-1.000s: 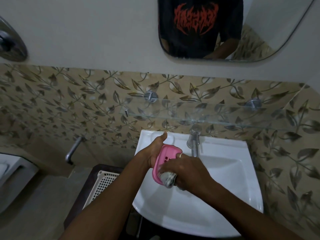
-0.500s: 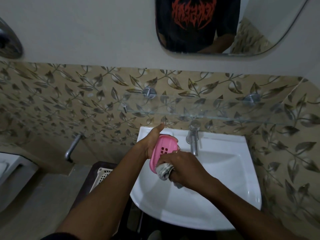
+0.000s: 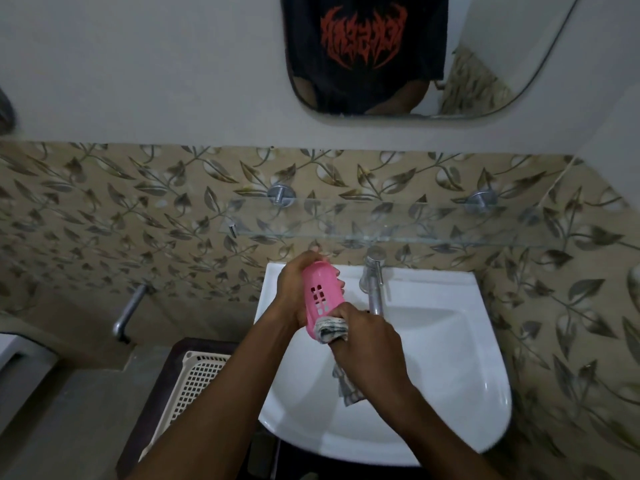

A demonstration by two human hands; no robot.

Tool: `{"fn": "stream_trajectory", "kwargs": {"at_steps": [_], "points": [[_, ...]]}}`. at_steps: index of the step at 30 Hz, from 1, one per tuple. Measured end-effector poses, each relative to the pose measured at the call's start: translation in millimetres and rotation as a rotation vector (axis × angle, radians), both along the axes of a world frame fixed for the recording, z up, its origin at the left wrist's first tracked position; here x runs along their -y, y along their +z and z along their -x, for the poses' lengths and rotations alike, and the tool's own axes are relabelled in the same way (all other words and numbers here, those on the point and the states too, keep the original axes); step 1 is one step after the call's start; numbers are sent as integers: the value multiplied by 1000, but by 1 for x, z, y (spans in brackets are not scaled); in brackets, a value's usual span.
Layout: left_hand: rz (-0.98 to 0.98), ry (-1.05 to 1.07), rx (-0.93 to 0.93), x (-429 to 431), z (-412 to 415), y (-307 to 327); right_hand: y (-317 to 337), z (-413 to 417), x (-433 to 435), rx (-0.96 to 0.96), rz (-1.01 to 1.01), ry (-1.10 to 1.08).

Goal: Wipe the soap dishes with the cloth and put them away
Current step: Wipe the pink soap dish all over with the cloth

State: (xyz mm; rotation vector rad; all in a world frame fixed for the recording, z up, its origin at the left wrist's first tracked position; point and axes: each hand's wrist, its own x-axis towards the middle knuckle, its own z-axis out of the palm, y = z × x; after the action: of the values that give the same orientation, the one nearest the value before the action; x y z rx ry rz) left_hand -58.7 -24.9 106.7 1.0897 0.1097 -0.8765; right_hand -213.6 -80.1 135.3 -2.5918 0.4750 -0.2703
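Note:
A pink soap dish (image 3: 320, 295) with drain slots is held upright over the left side of the white sink (image 3: 446, 386). My left hand (image 3: 294, 289) grips it from the left, fingers wrapped around its top and back. My right hand (image 3: 367, 344) is closed on a bunched grey patterned cloth (image 3: 330, 330), pressed against the dish's lower end. A tail of the cloth hangs below my right wrist into the basin. No other soap dish is in view.
A chrome tap (image 3: 372, 282) stands just right of the dish. A glass shelf (image 3: 381, 223) spans the tiled wall above the sink. A cream plastic basket (image 3: 194, 382) sits on a dark stand at the left. A mirror (image 3: 398, 53) hangs above.
My right hand with the cloth has slid down from the middle of the dish to its lower end, uncovering the drain slots. My left hand has turned the dish more upright.

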Motion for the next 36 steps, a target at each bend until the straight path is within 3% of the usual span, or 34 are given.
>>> {"fn": "stream_trajectory", "kwargs": {"at_steps": [3, 5, 10, 16, 20, 25, 30, 33, 36], "points": [[130, 88, -15, -1, 7, -2, -1, 1, 3, 17, -87, -70], [174, 93, -7, -2, 10, -3, -2, 2, 10, 15, -1, -72], [143, 66, 43, -1, 16, -1, -5, -9, 28, 122, 187, -208], [84, 78, 57, 3, 31, 5, -5, -30, 18, 304, 174, -308], [56, 120, 76, 2, 36, 5, -2, -34, 16, 375, 252, -265], [189, 164, 40, -4, 27, 11, -13, -15, 17, 280, 293, -245], [114, 173, 59, 1, 38, 12, -4, -26, 15, 251, 129, -293], [103, 200, 32, 4, 37, 14, 1, -32, 6, 318, 112, -189], [190, 183, -23, -2, 30, 14, -4, -16, 10, 235, 91, -63]]}}
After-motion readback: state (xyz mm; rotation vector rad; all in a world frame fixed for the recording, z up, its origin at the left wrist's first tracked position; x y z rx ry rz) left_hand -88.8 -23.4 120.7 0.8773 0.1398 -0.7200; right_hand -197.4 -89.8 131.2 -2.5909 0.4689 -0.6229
